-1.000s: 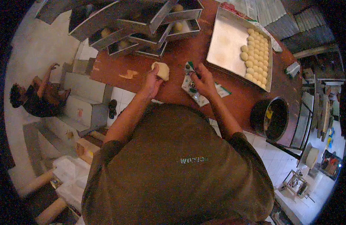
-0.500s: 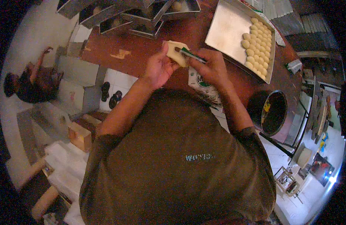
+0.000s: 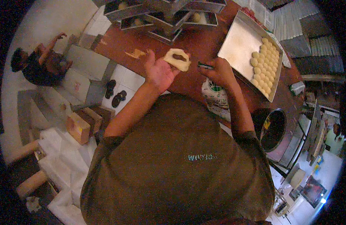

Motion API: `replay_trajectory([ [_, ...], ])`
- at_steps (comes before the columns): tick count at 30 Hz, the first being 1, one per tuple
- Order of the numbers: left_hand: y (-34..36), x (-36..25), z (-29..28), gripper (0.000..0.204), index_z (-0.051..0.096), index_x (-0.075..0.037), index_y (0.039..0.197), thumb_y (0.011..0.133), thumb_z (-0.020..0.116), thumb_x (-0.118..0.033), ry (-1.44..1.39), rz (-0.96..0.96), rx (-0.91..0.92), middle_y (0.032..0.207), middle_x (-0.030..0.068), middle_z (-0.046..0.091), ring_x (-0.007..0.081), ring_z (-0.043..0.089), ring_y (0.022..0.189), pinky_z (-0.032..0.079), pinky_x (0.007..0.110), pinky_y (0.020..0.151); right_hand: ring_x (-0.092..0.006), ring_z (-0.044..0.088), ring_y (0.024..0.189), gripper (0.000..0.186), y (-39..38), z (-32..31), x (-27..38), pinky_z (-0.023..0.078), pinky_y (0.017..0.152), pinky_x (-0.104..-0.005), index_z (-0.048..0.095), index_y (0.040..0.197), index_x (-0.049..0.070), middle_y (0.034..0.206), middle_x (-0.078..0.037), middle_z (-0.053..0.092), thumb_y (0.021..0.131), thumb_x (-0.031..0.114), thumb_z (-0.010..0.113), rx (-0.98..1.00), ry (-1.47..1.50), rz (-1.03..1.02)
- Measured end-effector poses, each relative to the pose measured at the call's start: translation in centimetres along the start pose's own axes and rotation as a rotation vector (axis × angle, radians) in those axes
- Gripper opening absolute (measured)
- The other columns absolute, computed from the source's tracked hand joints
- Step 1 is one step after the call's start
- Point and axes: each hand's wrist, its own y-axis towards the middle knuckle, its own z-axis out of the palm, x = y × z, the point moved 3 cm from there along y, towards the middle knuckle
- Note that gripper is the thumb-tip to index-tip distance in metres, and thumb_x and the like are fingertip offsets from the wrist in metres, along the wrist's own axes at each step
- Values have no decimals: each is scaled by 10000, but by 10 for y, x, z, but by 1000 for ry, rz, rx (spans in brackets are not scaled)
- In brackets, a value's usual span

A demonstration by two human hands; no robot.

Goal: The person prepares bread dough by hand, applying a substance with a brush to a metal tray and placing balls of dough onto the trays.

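On the fingers of my left hand (image 3: 160, 75), palm up, rests a flattened piece of dough (image 3: 184, 66). A dark brown patch lies in its middle; I cannot tell whether it is filling or a hole. My right hand (image 3: 222, 72), to the right and apart from the dough, is closed round a slim dark green tool (image 3: 205, 65). The tool's tip points left toward the dough, and its exact kind is unclear. Beyond the right hand a metal tray (image 3: 233, 47) holds several rows of round dough balls (image 3: 265, 69) along its right side.
Stacked metal pans (image 3: 169, 35) stand at the far side of the brown table (image 3: 122, 45). A printed white bag (image 3: 217, 99) is below my right hand. At the right sits a dark round bucket (image 3: 272, 129). Another person (image 3: 40, 69) is at the far left, beyond cardboard boxes (image 3: 83, 125).
The tool has come off the dough and moved right with my right hand. My left fingers have opened out under the dough, where the dark patch now shows. The view has shifted slightly.
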Motion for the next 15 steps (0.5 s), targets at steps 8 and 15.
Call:
replay_trajectory([
  [8, 6, -51, -38, 383, 549, 67, 1277, 978, 589, -168, -54, -64, -101, 1296, 231, 623, 291, 605, 1241, 524, 395, 1052, -369, 584, 1198, 410, -3, -1, 68, 498, 984, -474, 699, 1180, 138, 1270, -149, 635, 811, 298, 779, -554, -48, -526],
  [15, -20, -45, 18, 382, 614, -26, 1329, 956, 599, -111, 1031, -23, -66, 1272, 117, 661, 209, 637, 1153, 536, 338, 964, -324, 655, 1083, 297, 18, 15, 70, 526, 957, -432, 714, 1101, 74, 1190, -115, 670, 835, 181, 793, -371, 347, -411],
])
